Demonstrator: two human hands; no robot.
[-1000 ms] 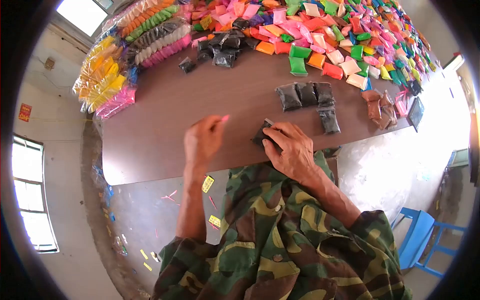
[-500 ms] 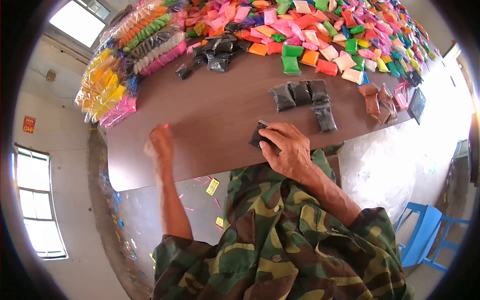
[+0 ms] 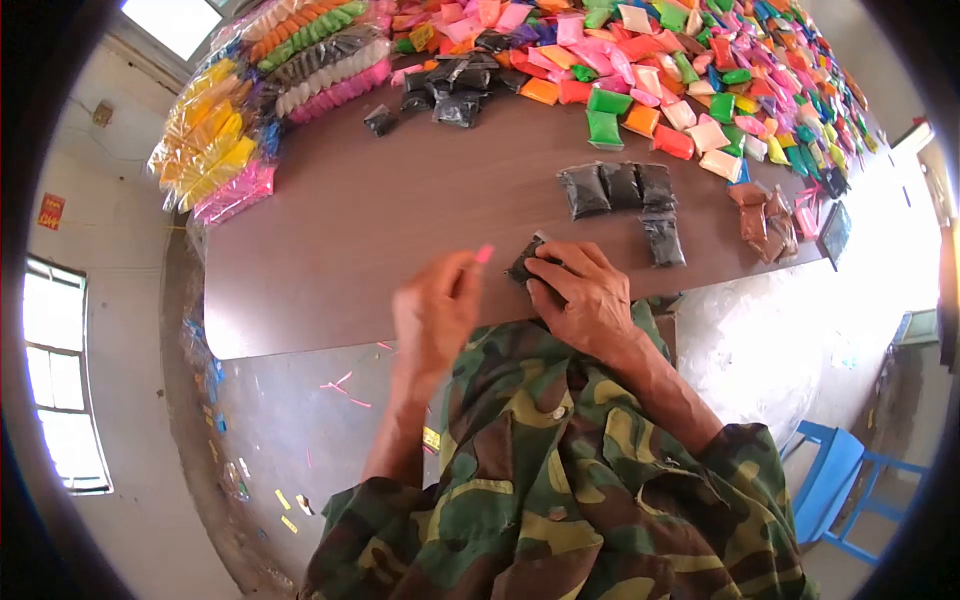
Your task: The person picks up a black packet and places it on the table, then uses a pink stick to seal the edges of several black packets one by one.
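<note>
The work here is at the near edge of the table [image 3: 350, 220], right in front of the person's chest. The packet [image 3: 524, 266], small and black, lies flat there, its far corner showing beyond the fingertips.

The right hand [image 3: 580, 295] lies over the packet, fingers bent and pressing down on it, thumb at its near side. It is closed on the packet rather than spread, and most of the packet is hidden under it.

The left hand [image 3: 435, 315] is blurred. It is pinched nearly shut around a thin pink strip [image 3: 484, 254], whose tip sticks up past the fingers, just beside the packet's left corner. I cannot tell whether the tip touches the packet.

To do this well, I judge the right hand should bear straight down so the packet cannot slide off the edge, leaving the exposed corner free. The left hand needs a firm pinch low on the strip and a slow, short approach, since the strip is slim and the corner small.

Further in, towards the right edge, three black packets [image 3: 620, 187] sit in a row with a fourth [image 3: 662, 240] below them. Brown ones [image 3: 762, 220] lie near the right edge. A heap of coloured packets [image 3: 700, 60] covers the far side, and wrapped bundles [image 3: 215, 150] sit at the far left corner.
</note>
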